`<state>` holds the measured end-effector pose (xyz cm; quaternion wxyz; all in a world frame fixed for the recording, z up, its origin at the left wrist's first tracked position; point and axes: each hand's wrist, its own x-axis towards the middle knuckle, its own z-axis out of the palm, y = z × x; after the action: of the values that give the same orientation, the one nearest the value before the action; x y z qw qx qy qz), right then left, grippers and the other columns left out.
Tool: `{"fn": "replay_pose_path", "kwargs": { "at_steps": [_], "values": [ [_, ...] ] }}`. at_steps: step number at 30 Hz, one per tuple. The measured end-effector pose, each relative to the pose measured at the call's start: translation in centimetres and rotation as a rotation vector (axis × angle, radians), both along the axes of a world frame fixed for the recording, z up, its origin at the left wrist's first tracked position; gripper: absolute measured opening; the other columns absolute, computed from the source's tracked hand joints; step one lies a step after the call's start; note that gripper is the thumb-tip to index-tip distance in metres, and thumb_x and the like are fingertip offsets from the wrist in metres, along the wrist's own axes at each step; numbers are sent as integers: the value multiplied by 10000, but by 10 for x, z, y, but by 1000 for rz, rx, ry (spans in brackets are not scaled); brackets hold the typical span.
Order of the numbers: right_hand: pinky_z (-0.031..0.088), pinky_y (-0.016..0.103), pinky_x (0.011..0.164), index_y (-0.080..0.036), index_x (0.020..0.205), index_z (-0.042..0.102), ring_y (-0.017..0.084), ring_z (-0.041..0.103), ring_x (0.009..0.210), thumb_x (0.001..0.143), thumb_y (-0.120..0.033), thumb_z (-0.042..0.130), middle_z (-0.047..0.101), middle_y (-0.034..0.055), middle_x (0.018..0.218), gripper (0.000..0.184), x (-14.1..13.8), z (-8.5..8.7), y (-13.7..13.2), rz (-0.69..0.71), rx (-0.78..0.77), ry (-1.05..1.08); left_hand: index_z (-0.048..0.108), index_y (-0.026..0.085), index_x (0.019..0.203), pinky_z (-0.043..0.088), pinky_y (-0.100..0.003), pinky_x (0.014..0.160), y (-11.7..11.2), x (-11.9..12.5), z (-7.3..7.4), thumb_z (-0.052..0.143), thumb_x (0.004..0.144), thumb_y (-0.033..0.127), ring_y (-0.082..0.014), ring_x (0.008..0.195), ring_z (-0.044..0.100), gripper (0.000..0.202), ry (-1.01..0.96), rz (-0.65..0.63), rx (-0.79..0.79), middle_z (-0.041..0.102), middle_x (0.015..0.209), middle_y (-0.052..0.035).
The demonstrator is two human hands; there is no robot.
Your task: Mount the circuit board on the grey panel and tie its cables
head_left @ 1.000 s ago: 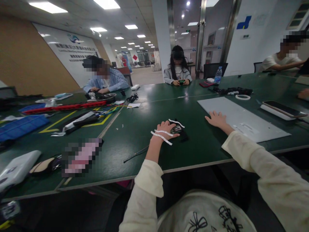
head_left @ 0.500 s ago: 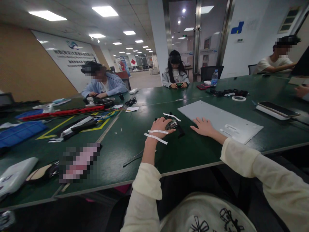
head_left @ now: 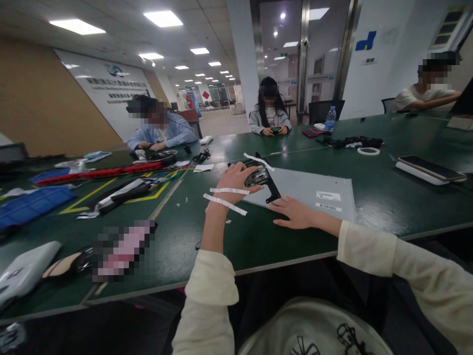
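My left hand (head_left: 233, 180) is closed over a black device with an exposed circuit board (head_left: 261, 174), its thumb along the near side. A thin black arm sticks out of the device toward my right hand. White tape strips (head_left: 225, 203) cross the back of the hand and wrist, and another lies over the device. Flat on the tabletop is a grey panel (head_left: 314, 183) with white labels, its left part beneath the device. My right hand (head_left: 295, 213) rests palm down at the panel's near edge, fingers stretched out, holding nothing. The palm side of my left hand is hidden.
Blue trays (head_left: 35, 204), a red strip (head_left: 99, 173) and cables lie to the left. On the right are a phone (head_left: 430, 167) on a white box and a tape roll (head_left: 368, 151). A water bottle (head_left: 330, 119) stands farther back. Three people sit around the table.
The grey panel has slid left, with my right hand moving left along it. My left hand has lifted the device slightly up and left, and the panel now lies under it.
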<state>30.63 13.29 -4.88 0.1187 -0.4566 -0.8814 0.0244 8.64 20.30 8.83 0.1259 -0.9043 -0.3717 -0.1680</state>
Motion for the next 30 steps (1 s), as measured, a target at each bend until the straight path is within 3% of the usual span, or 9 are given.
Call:
{"fn": "replay_pose_path", "kwargs": {
  "at_steps": [5, 9, 14, 19, 26, 30],
  "values": [
    [210, 512, 1157, -200, 1515, 339, 335, 210, 1439, 963, -572, 365, 317, 77, 1550, 666, -2, 7, -16, 173, -21, 56, 562, 276, 1302, 394, -385, 923, -5, 3, 14, 620, 802, 593, -257, 1031, 513, 595, 35, -32, -30, 551, 1072, -73],
    [180, 483, 1179, -232, 1497, 372, 282, 119, 1473, 957, -519, 442, 359, 46, 1531, 616, -7, 10, -32, 326, -28, 106, 555, 295, 1308, 390, -388, 919, -4, 13, 11, 614, 801, 607, -264, 1053, 506, 598, 49, -56, -54, 552, 1088, -72],
    [247, 470, 1161, -227, 1471, 418, 260, 160, 1468, 948, -439, 485, 410, 43, 1501, 568, -13, 12, -43, 433, -26, 130, 555, 275, 1312, 408, -370, 897, 3, 29, -14, 613, 800, 612, -251, 1027, 522, 616, 110, -102, -84, 565, 1088, -74],
    [361, 383, 1110, -135, 1413, 487, 207, 400, 1369, 945, -367, 471, 522, 90, 1408, 523, -15, 11, -49, 456, 33, 152, 561, 288, 1309, 438, -364, 854, 13, 39, -46, 600, 789, 645, -258, 1007, 547, 632, 186, -94, -132, 582, 1074, -72],
    [499, 346, 962, -100, 1237, 622, 200, 601, 1161, 929, -271, 470, 651, 120, 1234, 384, -17, 4, -51, 450, 224, 132, 581, 217, 1292, 449, -361, 901, 21, 41, -81, 588, 830, 575, -262, 1037, 568, 585, 211, -162, -177, 601, 1146, -107],
    [546, 330, 864, -117, 1135, 661, 191, 656, 1037, 917, -200, 462, 700, 114, 1117, 307, -16, 0, -52, 464, 361, 142, 578, 201, 1281, 445, -351, 932, 18, 42, -91, 542, 872, 531, -249, 1061, 576, 527, 225, -140, -244, 607, 1164, -108]
  ]
}}
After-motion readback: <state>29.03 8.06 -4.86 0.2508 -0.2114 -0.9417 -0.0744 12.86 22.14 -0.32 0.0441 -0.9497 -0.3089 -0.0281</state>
